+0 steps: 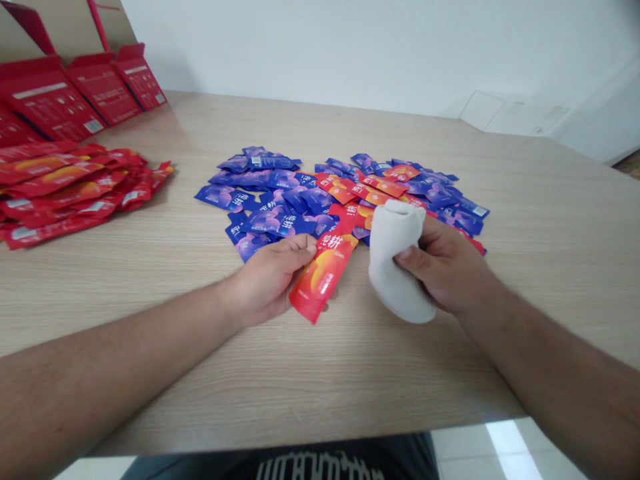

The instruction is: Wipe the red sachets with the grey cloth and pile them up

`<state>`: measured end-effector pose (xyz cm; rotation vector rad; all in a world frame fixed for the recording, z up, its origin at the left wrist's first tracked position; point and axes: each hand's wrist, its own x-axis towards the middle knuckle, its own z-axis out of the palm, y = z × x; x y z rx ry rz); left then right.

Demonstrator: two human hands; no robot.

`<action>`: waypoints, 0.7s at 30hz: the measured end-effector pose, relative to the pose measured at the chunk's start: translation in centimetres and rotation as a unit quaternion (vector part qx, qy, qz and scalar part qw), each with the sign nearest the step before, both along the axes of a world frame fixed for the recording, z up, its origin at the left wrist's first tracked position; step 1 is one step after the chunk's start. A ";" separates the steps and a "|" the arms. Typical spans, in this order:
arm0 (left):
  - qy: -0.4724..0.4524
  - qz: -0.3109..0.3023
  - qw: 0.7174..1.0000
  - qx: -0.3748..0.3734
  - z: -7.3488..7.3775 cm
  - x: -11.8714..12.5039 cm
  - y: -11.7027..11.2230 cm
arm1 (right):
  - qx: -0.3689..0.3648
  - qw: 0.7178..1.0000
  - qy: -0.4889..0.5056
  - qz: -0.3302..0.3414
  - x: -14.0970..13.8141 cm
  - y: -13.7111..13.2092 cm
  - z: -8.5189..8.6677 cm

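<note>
My left hand [273, 277] is closed on a red-and-orange sachet [323, 273], gripping its left side just above the wooden table [350, 360]. My right hand [445, 267] is wrapped round a bunched white cloth [395, 260], which sits right beside the sachet's upper end. Behind both hands lies a spread heap of blue and purple sachets [273, 193] mixed with some red ones [370, 190].
A separate pile of red sachets [70, 190] lies at the left of the table. Several open red cardboard boxes [75, 93] stand at the far left corner against the wall. The table's near edge runs just in front of my body.
</note>
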<state>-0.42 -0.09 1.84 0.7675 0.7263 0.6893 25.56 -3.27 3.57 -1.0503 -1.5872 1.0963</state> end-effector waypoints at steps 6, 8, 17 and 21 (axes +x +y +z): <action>-0.009 -0.195 0.974 -0.112 0.5 -0.5 -0.3 | -0.037 0.994 -0.008 0.102 -0.7 0.1 -1.2; -0.007 -0.227 0.964 -0.142 0.4 -0.5 -0.4 | -0.029 0.990 -0.006 0.137 -0.9 0.0 -1.1; 0.025 -0.168 0.984 -0.050 -0.1 0.2 -1.3 | -0.041 0.994 0.084 0.057 -0.4 -0.3 -0.5; 0.144 -0.208 0.927 0.278 1.2 -0.1 -3.6 | -0.050 0.989 0.124 -0.056 0.4 0.6 -0.2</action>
